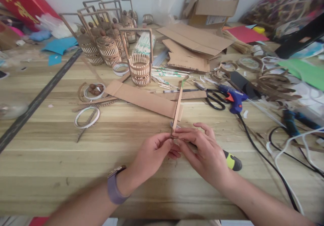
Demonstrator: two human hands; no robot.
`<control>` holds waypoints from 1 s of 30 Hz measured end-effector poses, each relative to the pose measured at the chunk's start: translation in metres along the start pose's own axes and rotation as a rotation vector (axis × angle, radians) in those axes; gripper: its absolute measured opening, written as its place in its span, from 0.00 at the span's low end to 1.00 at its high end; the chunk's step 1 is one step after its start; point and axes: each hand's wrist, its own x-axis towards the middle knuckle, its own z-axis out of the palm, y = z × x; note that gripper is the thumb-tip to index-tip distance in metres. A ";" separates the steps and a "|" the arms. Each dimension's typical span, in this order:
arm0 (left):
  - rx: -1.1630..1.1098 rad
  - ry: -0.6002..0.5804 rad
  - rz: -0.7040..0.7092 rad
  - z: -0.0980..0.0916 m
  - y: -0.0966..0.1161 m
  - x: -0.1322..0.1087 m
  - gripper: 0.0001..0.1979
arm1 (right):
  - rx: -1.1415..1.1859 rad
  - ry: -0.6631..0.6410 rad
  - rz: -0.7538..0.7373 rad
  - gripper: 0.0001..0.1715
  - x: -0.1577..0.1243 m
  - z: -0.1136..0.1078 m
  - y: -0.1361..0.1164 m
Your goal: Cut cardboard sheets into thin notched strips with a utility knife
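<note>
Near the table's front, my left hand (158,150) and my right hand (205,151) meet with fingertips pinched together. Both grip the near end of a narrow cardboard strip (178,109), which points up and away from me. My fingers cover the pinched end, so its shape is hidden. Beneath my right hand lies a tool with a yellow-green and black handle (233,161); the rest of it is mostly covered. Just beyond the strip rests a wide cardboard piece (144,99). Farther back stands a small basket of short sticks with a tall handle (140,70).
Scissors (216,99) and a blue glue gun (236,99) lie to the right, with cords trailing towards me. Tape rings (87,117) sit at left. Several lidded baskets (108,50) stand at the back, beside cardboard sheets (194,40). A dark strip (43,94) crosses the left side.
</note>
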 end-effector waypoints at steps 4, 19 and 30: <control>-0.014 -0.028 0.002 0.000 0.001 0.001 0.22 | 0.017 -0.001 -0.015 0.07 0.001 0.000 0.000; 0.061 -0.055 0.024 0.001 0.004 -0.003 0.22 | 0.021 -0.022 0.087 0.06 0.002 -0.003 0.002; 0.139 -0.064 0.039 -0.001 0.005 -0.004 0.22 | 0.082 0.015 0.220 0.05 0.002 -0.005 0.003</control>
